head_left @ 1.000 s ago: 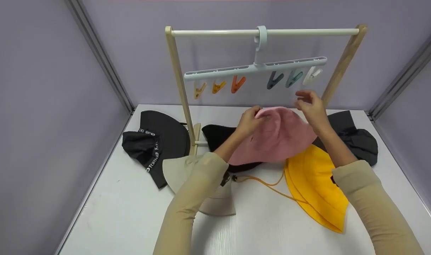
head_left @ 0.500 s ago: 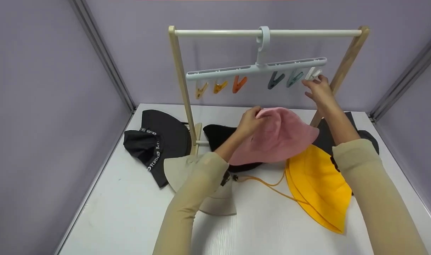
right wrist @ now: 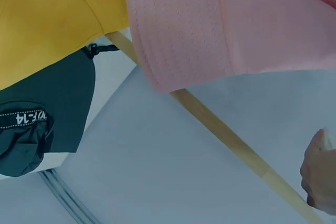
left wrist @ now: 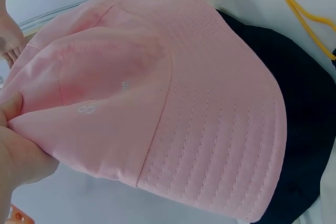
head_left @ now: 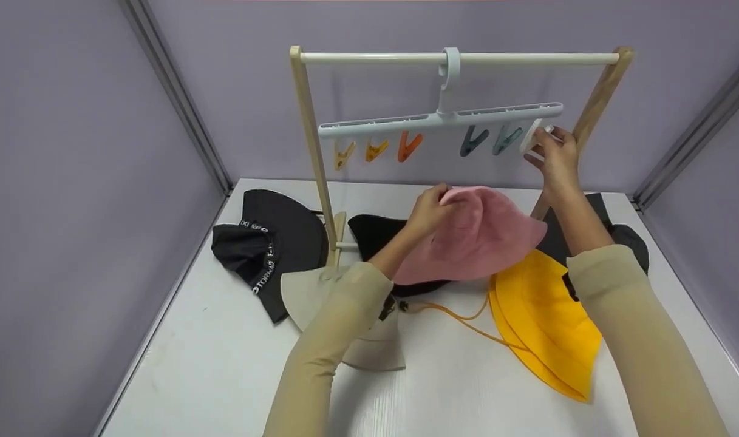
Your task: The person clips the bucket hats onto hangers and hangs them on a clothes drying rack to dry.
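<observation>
A white tabletop [head_left: 181,358] carries a pale wooden rack [head_left: 312,139] with a white crossbar. Below the bar, a pink cloth bucket hat [head_left: 478,237] is held up by its edge, pinched in the left hand [head_left: 429,211]; white print inside its crown is too small to read. A yellow fabric hat [head_left: 545,315] lies near its right side. At left lies a black wide-brimmed hat [head_left: 296,230] whose white band lettering partly reads "TORNAD"; at right, a dark crumpled-crown hat [head_left: 633,240] shows what looks like "F-14" in the right wrist view. A pale blue plastic hanger [head_left: 497,115] hangs from the crossbar, and the right hand [head_left: 558,159] pinches its small white plastic clip [head_left: 530,136].
</observation>
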The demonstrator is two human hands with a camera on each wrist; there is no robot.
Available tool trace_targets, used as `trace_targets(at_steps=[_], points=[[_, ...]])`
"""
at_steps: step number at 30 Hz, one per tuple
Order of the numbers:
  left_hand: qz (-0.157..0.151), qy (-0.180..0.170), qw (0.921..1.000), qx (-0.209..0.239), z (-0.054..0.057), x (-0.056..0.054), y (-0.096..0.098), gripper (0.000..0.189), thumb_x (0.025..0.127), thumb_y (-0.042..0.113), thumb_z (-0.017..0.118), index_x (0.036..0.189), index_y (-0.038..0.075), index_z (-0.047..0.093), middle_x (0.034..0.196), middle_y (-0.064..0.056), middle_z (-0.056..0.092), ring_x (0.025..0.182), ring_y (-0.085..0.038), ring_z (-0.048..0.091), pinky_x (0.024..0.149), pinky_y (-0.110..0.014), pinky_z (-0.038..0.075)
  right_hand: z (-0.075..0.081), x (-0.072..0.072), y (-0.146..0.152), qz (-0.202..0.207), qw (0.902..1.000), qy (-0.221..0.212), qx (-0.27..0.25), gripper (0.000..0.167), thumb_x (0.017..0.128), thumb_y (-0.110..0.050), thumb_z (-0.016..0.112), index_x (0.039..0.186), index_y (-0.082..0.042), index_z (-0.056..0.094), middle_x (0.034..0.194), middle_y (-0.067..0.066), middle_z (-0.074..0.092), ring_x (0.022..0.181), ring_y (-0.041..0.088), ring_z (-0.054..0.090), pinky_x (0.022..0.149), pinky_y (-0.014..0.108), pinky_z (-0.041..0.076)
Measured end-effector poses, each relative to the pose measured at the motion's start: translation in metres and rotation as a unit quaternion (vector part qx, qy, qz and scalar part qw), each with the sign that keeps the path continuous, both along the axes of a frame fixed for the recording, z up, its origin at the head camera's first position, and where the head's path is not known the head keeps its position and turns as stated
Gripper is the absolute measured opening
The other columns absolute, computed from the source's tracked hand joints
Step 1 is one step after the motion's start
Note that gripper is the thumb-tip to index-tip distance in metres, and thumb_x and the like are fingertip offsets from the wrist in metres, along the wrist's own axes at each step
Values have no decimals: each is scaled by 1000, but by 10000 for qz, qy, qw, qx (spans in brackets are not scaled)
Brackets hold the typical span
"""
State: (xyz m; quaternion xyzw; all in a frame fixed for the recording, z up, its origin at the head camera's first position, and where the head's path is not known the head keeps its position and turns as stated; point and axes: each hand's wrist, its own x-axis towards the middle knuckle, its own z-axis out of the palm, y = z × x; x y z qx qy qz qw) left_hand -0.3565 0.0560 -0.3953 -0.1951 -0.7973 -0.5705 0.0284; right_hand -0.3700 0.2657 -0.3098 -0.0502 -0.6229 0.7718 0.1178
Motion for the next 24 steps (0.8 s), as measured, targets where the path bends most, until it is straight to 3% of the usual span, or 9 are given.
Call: trace_targets(at_steps=[5, 9, 19, 24], points=[[-14, -35, 10000, -14, 0, 1, 2, 10, 88, 8, 62, 94, 0, 60, 83, -1, 57, 72, -8, 48, 63, -19, 41, -9, 7, -2, -142, 9985, 436, -314, 41, 100, -22, 39, 133, 2, 32, 115, 11, 44, 107, 22, 48, 96, 35, 35], [53, 141, 9998, -107, 2, 1, 5, 10, 87, 8, 64, 91, 0, 61, 81, 0, 56, 71, -7, 47, 62, -18, 39, -17, 13, -1, -76, 9938, 788, -780, 29, 100, -18, 35, 121, 2, 41, 112, 12, 46, 103, 22, 50, 96, 34, 35], [304, 268, 9986, -353, 4, -1, 8, 10, 85, 6, 65, 91, -1, 62, 84, -3, 58, 72, -7, 46, 63, -16, 38, -50, 24, 1, 609, 9748, 1505, -1527, 23, 97, -12, 44, 109, 7, 46, 106, 17, 51, 101, 27, 54, 96, 34, 37], [391, 284, 9979, -439, 3, -2, 7, 11, 85, 6, 66, 91, -1, 62, 84, -4, 59, 73, -7, 47, 64, -16, 38, -61, 29, -1, 1165, 9594, 1858, -1773, 19, 97, -10, 44, 106, 7, 46, 105, 19, 54, 104, 31, 53, 95, 36, 37]])
